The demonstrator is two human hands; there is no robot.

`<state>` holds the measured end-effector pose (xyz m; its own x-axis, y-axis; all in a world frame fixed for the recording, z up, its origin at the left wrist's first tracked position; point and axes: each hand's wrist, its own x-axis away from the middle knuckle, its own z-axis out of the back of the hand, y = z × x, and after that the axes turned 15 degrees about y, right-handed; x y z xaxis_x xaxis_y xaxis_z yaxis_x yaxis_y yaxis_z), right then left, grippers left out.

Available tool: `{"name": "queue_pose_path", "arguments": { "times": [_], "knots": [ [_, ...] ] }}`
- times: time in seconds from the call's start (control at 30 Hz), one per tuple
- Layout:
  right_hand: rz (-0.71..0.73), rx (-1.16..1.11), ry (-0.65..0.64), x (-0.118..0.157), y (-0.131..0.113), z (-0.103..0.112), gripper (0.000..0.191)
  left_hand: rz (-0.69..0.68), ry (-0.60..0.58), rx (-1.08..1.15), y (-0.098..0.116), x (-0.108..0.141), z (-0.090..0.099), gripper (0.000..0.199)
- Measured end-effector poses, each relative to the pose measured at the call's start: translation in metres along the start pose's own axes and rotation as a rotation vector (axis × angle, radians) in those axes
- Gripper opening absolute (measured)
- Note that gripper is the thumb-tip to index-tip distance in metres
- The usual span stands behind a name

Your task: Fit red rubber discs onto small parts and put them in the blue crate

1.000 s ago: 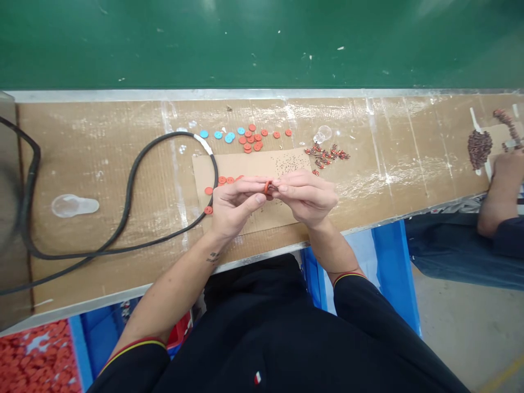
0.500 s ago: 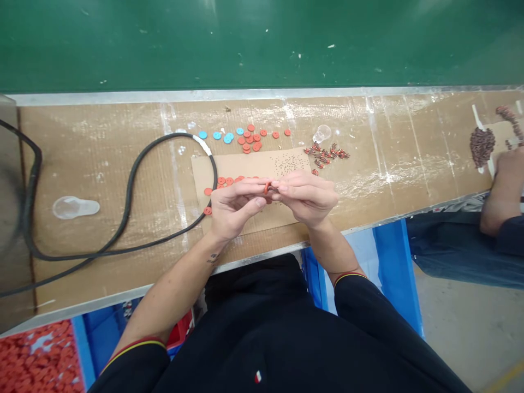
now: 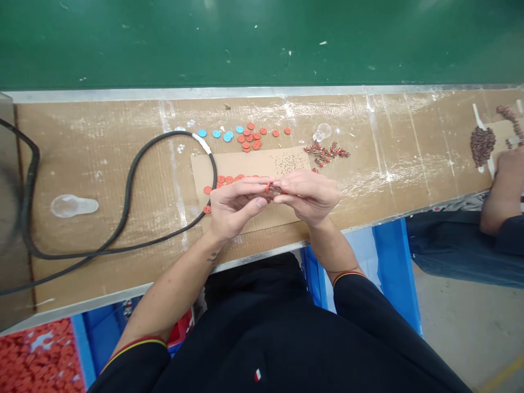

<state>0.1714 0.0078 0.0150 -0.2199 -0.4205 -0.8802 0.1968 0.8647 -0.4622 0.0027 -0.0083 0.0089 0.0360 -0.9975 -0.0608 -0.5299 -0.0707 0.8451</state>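
Note:
Between the thumb and fingers of my left hand (image 3: 231,212) is a red button-like disc (image 3: 268,188), turned edge-on. My right hand (image 3: 314,195) pinches a small dark part with red on it (image 3: 277,189) against the disc; fingertips partly cover both. Under my hands lies a cardboard sheet (image 3: 245,162) with more red discs (image 3: 221,179) near my left fingers. Tiny dark bits (image 3: 290,162) are scattered beyond my right hand. A pile of dark brown and red small parts (image 3: 323,155) sits just past the sheet's right edge.
A black cable (image 3: 130,185) loops over the left of the table. Clear plastic scoops lie at left (image 3: 74,206) and back (image 3: 322,132). Blue discs (image 3: 228,136) and loose red discs (image 3: 250,136) rest behind the sheet. A co-worker's hand (image 3: 510,169) is at far right.
My right fingers have shifted slightly to the right, and more of the small dark part shows between my hands. The view has tilted a little; my left hand keeps its hold.

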Motion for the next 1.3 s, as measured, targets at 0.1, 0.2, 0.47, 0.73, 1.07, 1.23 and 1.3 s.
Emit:
{"name": "queue_pose_path", "arguments": {
  "times": [0.1, 0.2, 0.47, 0.73, 1.07, 1.23, 1.3],
  "knots": [
    [0.002, -0.009, -0.001, -0.001, 0.000, 0.001, 0.033, -0.081, -0.062, 0.016, 0.000, -0.002, 0.001, 0.017],
    [-0.007, -0.007, -0.004, -0.002, -0.001, 0.001, 0.032, -0.161, -0.113, 0.012, -0.002, -0.003, 0.003, 0.022],
    [-0.029, 0.034, -0.029, -0.005, -0.003, 0.003, 0.024, -0.241, -0.144, -0.025, -0.008, -0.005, 0.008, 0.029],
    [-0.054, 0.028, -0.039, -0.007, -0.005, 0.004, 0.015, -0.246, -0.173, -0.061, -0.008, -0.004, 0.010, 0.033],
    [-0.004, 0.031, -0.054, -0.005, -0.003, 0.004, 0.018, -0.152, -0.086, -0.071, -0.006, -0.003, 0.008, 0.023],
    [0.025, 0.076, -0.105, -0.007, -0.003, 0.006, 0.023, -0.088, -0.087, 0.027, -0.003, -0.001, 0.002, 0.021],
    [0.026, 0.090, -0.123, -0.007, -0.004, 0.005, 0.022, -0.079, -0.077, 0.038, -0.003, -0.002, 0.000, 0.019]
  ]
}}
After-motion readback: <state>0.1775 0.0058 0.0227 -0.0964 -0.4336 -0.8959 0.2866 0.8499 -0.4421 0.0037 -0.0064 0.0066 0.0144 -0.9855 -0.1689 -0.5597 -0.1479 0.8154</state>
